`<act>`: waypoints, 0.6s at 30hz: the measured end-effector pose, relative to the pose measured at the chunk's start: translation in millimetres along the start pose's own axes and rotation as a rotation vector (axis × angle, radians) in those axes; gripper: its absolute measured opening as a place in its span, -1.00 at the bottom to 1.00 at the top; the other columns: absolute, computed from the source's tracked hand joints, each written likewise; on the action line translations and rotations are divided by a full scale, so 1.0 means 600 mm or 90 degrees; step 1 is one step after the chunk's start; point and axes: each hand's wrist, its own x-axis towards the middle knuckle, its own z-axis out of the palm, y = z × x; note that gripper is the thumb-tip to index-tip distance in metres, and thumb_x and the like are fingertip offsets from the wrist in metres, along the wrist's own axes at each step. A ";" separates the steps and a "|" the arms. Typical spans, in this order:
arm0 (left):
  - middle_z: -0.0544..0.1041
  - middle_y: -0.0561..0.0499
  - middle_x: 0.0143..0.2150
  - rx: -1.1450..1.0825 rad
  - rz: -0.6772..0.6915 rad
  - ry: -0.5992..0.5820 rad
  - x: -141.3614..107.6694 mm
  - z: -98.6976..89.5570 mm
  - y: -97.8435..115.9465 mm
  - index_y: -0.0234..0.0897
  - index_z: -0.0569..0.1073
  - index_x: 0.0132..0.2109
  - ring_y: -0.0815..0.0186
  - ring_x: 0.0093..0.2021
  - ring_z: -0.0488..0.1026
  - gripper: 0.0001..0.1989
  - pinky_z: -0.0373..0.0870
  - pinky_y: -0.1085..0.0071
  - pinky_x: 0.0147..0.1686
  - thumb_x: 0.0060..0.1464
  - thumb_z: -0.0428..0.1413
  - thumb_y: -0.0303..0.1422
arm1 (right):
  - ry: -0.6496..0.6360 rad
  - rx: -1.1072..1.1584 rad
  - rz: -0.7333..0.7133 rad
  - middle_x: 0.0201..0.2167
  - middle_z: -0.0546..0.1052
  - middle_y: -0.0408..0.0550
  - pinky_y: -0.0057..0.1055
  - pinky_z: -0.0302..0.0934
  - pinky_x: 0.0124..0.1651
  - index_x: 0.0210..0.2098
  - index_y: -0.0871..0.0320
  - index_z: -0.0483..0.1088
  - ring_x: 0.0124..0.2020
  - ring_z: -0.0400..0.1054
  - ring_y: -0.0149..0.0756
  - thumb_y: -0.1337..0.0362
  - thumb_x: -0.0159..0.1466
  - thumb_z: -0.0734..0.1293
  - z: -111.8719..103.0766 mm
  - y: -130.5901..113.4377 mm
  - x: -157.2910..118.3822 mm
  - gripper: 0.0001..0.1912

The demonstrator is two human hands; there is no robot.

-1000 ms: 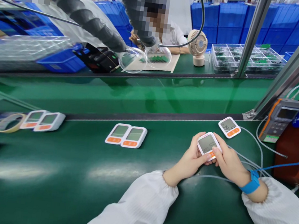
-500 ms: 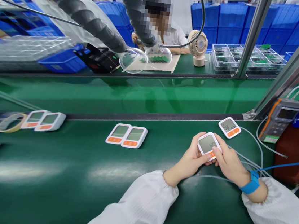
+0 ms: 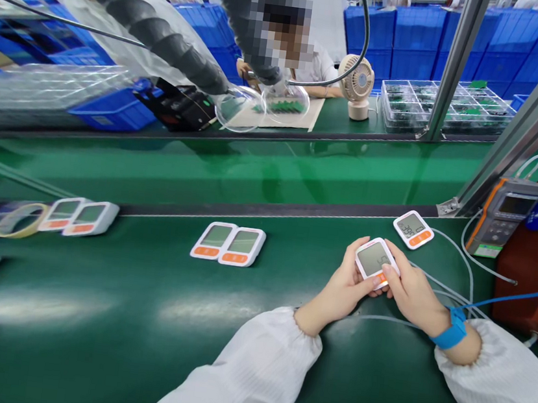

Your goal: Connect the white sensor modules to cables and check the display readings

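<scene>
Green tabletop (image 3: pixel 109 339) under me, both hands up w/ one small white meter (image 3: pixel 375 260): grey LCD, orange strip at its near edge. Left hand (image 3: pixel 341 292) grip clasps its left side, right hand (image 3: pixel 412 291) grip its right, thumb on the strip. Vs. a sec ago: hands and meter unmoved.

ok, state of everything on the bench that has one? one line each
held unit: gripped in both hands, display lit
left hand: closed on held unit
right hand: closed on held unit, thumb on orange button
unit behind: flat on belt, display showing digits
paired units: flat, side by side, blank
desk fan: upright
</scene>
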 end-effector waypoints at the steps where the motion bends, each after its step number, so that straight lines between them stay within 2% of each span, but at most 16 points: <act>1: 0.41 0.03 -0.13 -0.001 0.001 0.000 0.000 0.000 -0.001 -0.07 -0.06 0.30 0.37 -0.29 0.45 -0.19 0.41 0.38 -0.28 0.11 0.29 -0.23 | 0.001 -0.001 -0.003 -0.32 0.53 -0.04 -0.44 0.33 -0.27 0.39 0.21 0.10 -0.42 0.44 -0.31 0.15 0.48 0.09 0.000 0.000 0.000 -0.45; 18: 0.42 0.03 -0.13 0.002 0.004 -0.002 0.001 -0.001 0.000 -0.09 -0.03 0.29 0.38 -0.31 0.47 -0.22 0.42 0.41 -0.31 0.11 0.29 -0.24 | 0.014 -0.011 -0.014 -0.34 0.53 -0.05 -0.44 0.32 -0.30 0.39 0.22 0.11 -0.43 0.44 -0.30 0.17 0.47 0.10 0.002 0.003 0.001 -0.45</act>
